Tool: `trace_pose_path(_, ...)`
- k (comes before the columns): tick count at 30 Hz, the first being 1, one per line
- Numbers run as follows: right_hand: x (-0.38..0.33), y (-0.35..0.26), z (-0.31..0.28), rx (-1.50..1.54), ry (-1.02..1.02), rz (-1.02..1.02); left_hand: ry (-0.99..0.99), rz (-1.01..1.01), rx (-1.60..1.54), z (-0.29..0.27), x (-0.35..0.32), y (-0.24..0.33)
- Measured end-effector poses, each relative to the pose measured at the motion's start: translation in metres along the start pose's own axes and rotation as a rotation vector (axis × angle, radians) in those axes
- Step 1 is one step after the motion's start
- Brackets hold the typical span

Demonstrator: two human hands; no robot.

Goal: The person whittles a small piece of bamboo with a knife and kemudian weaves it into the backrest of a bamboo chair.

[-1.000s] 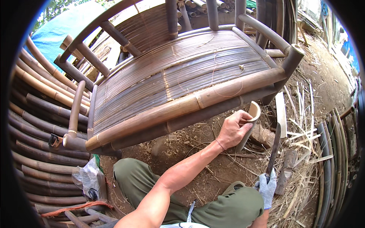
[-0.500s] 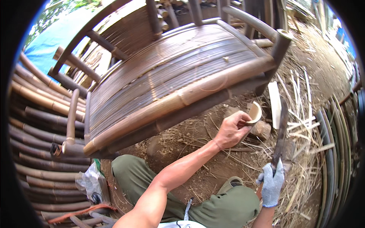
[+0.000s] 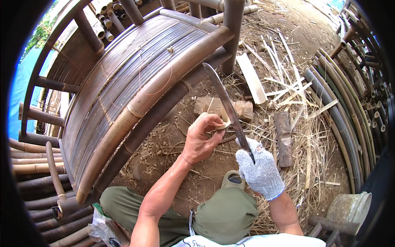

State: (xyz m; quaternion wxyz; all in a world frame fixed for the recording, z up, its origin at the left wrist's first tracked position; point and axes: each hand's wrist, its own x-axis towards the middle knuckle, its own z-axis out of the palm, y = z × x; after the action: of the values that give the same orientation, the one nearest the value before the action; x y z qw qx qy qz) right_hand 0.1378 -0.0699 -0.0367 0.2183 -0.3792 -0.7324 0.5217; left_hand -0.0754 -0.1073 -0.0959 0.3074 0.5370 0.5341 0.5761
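Bare and closed, my left hand pinches a short piece of split bamboo, pale on its cut side. My right hand, in a light grey knitted glove, is wrapped around the handle of a machete. Its long dark blade slants up and away to the left, passing right beside the bamboo piece. Whether the edge touches the bamboo I cannot tell. The machete's handle is mostly hidden in the glove. Behind the left hand, a short log lies on the ground.
A dark bamboo bench fills the upper left, close to the blade tip. A wide bamboo slat, a wooden block and heaped shavings lie on the right. Long bamboo poles and a pale bucket stand farther right.
The view has turned to the right. My right hand has brought the machete in from the right, up to the bamboo piece, which my left hand still holds and has turned.
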Motion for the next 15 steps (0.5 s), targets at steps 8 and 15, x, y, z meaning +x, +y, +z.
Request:
trace_pose_path(8, -0.002, 0.0, 0.006, -0.063, -0.005, -0.016, -0.047, 0.019, 0.069, -0.001, 0.0, 0.009)
trace_pose_path(15, -0.001, -0.01, -0.002, -0.087, -0.04, 0.034, -0.048, 0.015, 0.047, 0.0, 0.002, 0.011)
